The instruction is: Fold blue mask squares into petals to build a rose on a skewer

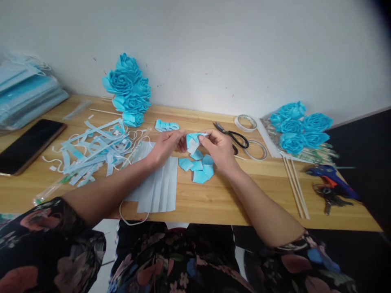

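Observation:
Both hands hold up a small blue-and-white piece of face mask fabric (193, 142) above the middle of the table. My left hand (168, 145) pinches its left edge, and my right hand (219, 147) grips the right edge between thumb and fingers. Just below lie several loose blue fabric pieces (202, 170). A row of folded blue pieces (166, 125) rests behind my left hand. Under my left forearm is a flat pleated face mask (161, 187) with an ear loop. Scissors (230, 133) with black handles lie right behind my right hand.
Cut strips and loops (91, 150) are heaped at left, near a phone (29, 142) and a mask stack (27, 93). Blue fabric roses stand at back left (128, 89) and lie at right (301, 126). Tape rolls (255, 150), sticks (295, 187), a glue gun (334, 179) and keys (331, 199) lie at right.

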Action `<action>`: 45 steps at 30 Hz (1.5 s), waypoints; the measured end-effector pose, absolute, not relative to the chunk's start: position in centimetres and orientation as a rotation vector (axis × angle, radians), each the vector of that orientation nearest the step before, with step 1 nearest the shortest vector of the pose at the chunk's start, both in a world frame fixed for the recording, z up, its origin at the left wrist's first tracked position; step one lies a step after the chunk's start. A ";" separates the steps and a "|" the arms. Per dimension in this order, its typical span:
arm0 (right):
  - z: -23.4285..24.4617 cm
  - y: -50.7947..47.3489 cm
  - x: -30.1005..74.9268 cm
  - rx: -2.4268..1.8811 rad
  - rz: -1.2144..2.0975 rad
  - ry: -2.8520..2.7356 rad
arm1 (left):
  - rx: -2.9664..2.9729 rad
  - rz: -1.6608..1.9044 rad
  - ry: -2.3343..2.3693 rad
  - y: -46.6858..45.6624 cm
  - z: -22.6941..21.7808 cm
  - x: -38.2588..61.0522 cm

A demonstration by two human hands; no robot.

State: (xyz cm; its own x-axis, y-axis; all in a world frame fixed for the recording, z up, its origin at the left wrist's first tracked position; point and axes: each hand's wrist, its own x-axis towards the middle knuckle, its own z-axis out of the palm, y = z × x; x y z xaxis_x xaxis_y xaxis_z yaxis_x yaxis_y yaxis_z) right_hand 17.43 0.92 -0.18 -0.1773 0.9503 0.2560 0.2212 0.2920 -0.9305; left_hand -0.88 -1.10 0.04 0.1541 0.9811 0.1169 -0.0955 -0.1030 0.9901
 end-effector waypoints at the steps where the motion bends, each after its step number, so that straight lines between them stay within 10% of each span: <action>1: -0.2 0.9 17.5 -1.095 0.971 -1.612 | 1.284 1.204 0.951 -1.0 -0.1 -1.0; 45: 0.6 0.5 17.2 -1.044 1.164 -1.719 | 1.402 1.275 1.028 -0.9 -0.1 -0.7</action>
State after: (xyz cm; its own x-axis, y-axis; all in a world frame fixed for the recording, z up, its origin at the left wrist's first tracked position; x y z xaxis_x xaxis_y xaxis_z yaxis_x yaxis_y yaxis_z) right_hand 17.23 0.47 0.56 -0.3442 0.9251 0.1605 0.1946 0.2375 -0.9517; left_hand -0.69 -0.92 -0.12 0.1040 0.9743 0.2000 -0.0116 -0.1999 0.9798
